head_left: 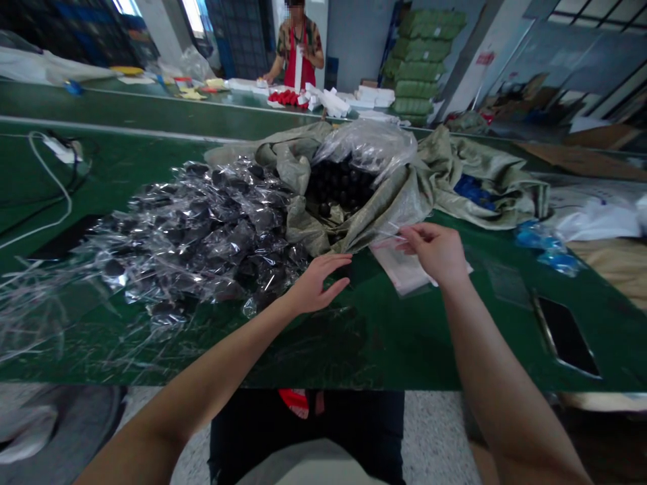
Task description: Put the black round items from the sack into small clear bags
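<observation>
My right hand pinches a thin clear plastic bag between thumb and fingers. Just below it lies a stack of flat clear bags on the green table. My left hand is empty, thumb and fingers stretched apart, in front of an open woven sack. Small round black pieces fill the sack's mouth; their exact kind is hard to make out. To the left spreads a big heap of dark pieces wrapped in clear plastic.
A phone lies at the right, near blue wrapped pieces. Another woven sack holds blue items. Thin plastic strips and a white cable are at the left. Across the tables stands a person in a red apron.
</observation>
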### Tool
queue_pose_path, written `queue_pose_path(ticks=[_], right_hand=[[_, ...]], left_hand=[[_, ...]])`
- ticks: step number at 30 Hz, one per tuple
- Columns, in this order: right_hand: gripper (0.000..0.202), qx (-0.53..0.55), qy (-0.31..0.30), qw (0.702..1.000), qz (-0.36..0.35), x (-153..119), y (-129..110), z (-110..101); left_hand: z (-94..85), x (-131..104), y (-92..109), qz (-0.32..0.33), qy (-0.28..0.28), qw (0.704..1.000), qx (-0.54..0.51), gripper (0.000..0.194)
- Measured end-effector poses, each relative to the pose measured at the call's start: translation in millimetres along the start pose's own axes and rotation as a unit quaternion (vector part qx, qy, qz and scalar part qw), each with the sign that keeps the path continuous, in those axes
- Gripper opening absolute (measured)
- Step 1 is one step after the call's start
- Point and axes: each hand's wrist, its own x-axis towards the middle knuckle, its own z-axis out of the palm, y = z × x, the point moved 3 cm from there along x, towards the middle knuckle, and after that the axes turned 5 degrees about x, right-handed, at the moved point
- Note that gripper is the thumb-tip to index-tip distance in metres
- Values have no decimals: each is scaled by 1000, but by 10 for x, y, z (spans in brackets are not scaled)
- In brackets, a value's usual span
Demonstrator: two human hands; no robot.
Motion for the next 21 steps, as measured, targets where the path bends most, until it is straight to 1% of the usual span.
queue_pose_path(ticks=[2,3,5,7,9,11,13,14,15,17,19,21], right_hand=[[33,79,-112,989,53,-63,-98,266],[34,106,-156,980,70,-105,-148,393],[36,137,-210,965,77,-185,-239,607],[37,150,-240,957,61,-235,-298,770],[42,162,-247,955,40,-229,-300,881],[53,164,-209,963,38,-168,-225,940],[64,113,-150,981,51,-96,-89,970],[61,60,-139,987,50,-73,-19,992],[54,-2,-151,987,45,-65,48,1027],[38,-105,-196,975,22,-84,161,1110],[36,-153,-220,963,-2,-121,236,1174],[35,-162,-226,960,-16,-142,273,1199]], left_hand=[[-45,9,-59,-58,25,995,-82,45],[-64,13,-88,-85,35,988,-128,47],[-94,21,-129,-130,38,968,-213,47],[-117,34,-143,-166,28,951,-259,46],[-151,45,-159,-210,33,944,-252,40],[-204,52,-193,-247,66,941,-224,33],[-260,53,-250,-267,105,936,-206,28],[-286,51,-284,-272,122,932,-207,27],[-309,47,-320,-277,138,927,-213,26],[-348,33,-387,-290,162,915,-230,26],[-374,22,-428,-297,175,907,-240,27],[-391,17,-439,-296,182,908,-233,28]])
